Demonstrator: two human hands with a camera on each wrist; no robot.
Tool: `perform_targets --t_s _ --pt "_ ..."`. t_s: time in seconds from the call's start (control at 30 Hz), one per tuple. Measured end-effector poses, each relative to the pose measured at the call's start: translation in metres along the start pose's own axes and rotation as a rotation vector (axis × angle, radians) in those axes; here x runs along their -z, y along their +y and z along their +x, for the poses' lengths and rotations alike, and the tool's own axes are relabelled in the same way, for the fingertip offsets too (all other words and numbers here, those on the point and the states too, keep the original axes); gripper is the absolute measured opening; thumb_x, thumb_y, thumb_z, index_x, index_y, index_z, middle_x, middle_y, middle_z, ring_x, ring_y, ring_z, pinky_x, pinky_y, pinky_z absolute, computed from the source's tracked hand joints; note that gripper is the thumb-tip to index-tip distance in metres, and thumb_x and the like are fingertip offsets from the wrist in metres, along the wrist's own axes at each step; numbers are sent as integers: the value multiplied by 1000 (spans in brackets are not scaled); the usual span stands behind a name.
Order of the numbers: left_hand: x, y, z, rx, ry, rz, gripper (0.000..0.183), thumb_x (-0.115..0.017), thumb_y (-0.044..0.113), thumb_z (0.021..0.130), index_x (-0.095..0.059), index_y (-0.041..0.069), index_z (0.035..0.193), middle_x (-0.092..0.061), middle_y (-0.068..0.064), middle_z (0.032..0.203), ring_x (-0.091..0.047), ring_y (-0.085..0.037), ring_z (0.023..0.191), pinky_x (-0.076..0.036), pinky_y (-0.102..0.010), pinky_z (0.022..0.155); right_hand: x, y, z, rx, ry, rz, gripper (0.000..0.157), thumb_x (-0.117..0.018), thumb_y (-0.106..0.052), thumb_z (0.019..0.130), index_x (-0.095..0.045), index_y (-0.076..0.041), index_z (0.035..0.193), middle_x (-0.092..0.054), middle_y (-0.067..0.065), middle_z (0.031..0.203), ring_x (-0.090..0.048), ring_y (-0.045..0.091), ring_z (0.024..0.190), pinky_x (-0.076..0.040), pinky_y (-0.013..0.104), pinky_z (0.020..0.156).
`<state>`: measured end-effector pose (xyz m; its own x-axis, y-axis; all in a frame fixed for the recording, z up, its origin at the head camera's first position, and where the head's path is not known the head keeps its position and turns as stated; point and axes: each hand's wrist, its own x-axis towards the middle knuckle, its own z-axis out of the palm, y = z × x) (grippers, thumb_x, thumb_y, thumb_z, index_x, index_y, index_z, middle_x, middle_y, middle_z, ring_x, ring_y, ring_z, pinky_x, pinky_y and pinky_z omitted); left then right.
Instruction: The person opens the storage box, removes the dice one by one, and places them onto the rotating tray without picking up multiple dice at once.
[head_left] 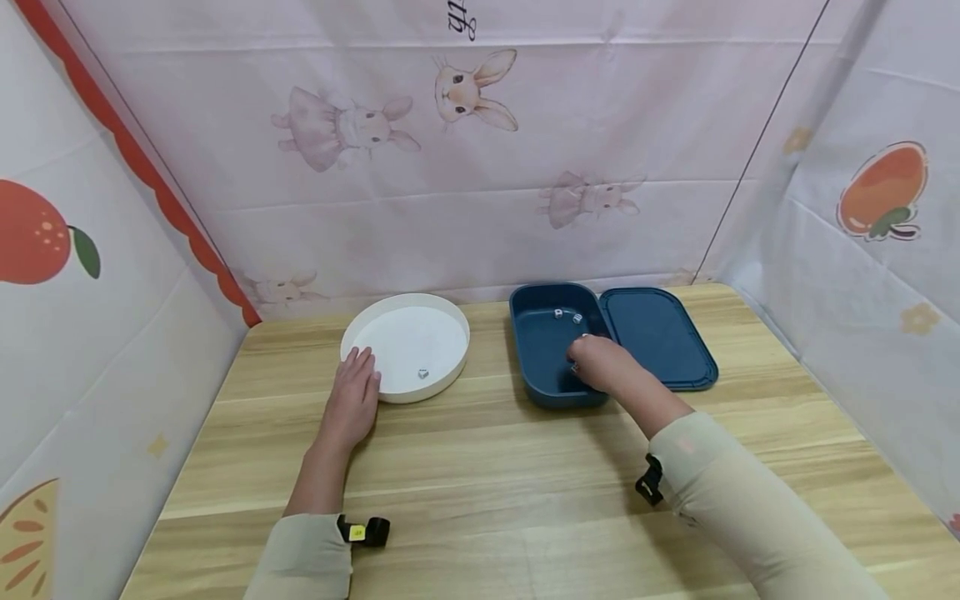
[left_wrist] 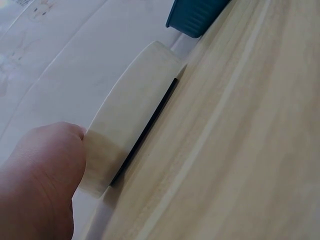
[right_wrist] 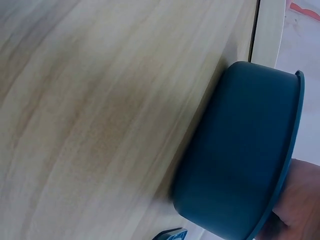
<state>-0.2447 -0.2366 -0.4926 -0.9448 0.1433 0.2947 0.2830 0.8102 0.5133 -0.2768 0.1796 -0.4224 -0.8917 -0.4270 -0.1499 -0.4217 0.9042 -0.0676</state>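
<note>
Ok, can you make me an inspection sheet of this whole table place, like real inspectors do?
Surface: wood-grain tabletop.
Job's things: round white tray with one die; dark blue box with several dice; blue lid lying beside the box.
Clutter: nothing seen.
Hands: left hand rests against the tray's rim; right hand reaches into the box, its grip unclear.
Cables: nothing seen.
Surroundings: cloth walls with rabbit and fruit pictures.

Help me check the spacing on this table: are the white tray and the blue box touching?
Apart. The head view shows it plainly: a strip of bare tabletop lies between the white tray and the blue box.
</note>
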Motion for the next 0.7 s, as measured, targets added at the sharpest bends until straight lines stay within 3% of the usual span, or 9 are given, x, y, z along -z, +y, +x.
perform_targets --t_s 0.33,0.7 --pt "10 6 6 15 -98 64 53 -32 25 108 -36 -12 145 -28 -26 157 -14 -42 150 -9 -55 123 -5 -2 3 -11 2 -23 15 -61 -4 95 -73 -6 102 -71 12 100 -67 24 89 -58 40 74" --pt "26 15 12 0 -243 151 53 -34 23 108 -35 -18 142 -27 -34 154 -13 -48 147 -11 -59 121 0 0 6 -22 -21 -78 8 -63 -8 94 -70 -6 98 -70 11 95 -65 21 77 -57 38 67"
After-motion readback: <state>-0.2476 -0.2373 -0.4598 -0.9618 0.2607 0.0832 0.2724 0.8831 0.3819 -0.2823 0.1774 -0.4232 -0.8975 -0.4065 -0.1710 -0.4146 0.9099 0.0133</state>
